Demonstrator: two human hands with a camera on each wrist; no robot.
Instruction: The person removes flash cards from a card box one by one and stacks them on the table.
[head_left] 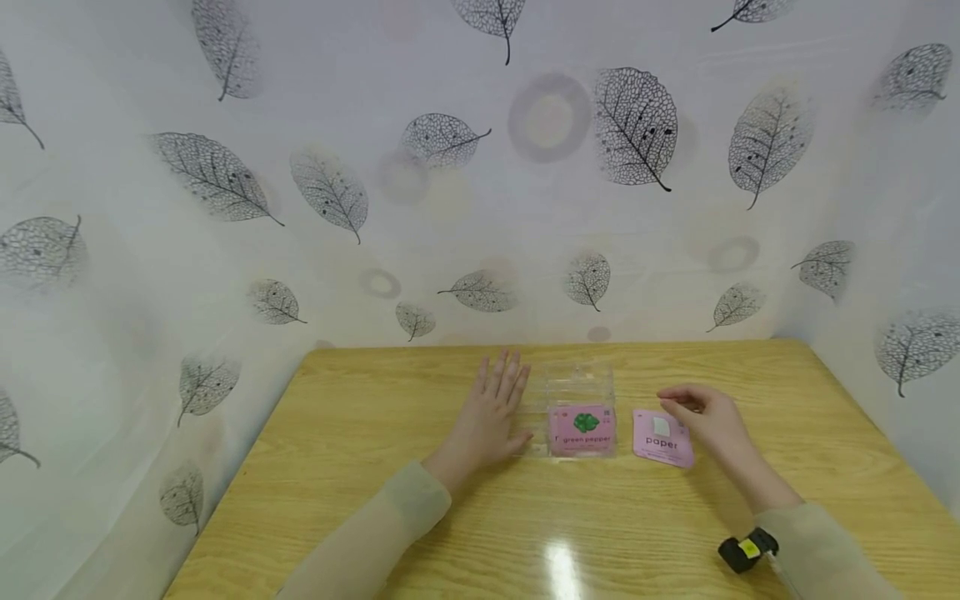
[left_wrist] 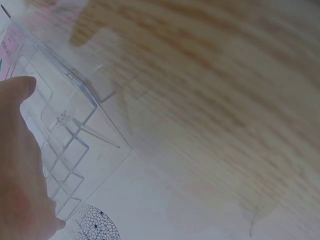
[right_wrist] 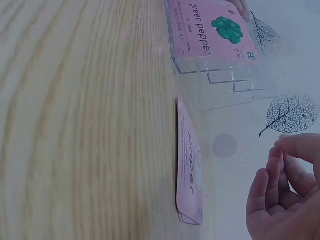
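My left hand (head_left: 487,421) lies with straight fingers along the left side of a clear plastic stepped card rack (head_left: 577,388); in the left wrist view, its thumb overlaps the rack's side. A pink "green pepper" card (head_left: 583,441) stands in the front slot, with the steps behind it bare. Just right of the rack, a small stack of pink cards lies on the table, topped by a "paper" card (head_left: 660,452). Above the stack's right edge is my right hand (head_left: 712,417). Its fingers are loosely bent and hold nothing, as the right wrist view (right_wrist: 285,195) shows.
The wooden table (head_left: 337,500) ends at a back wall and side walls of whitish sheeting printed with dark leaves (head_left: 636,125). A black wrist device (head_left: 746,550) with a yellow label is strapped by the right sleeve. Light glares off the table's front.
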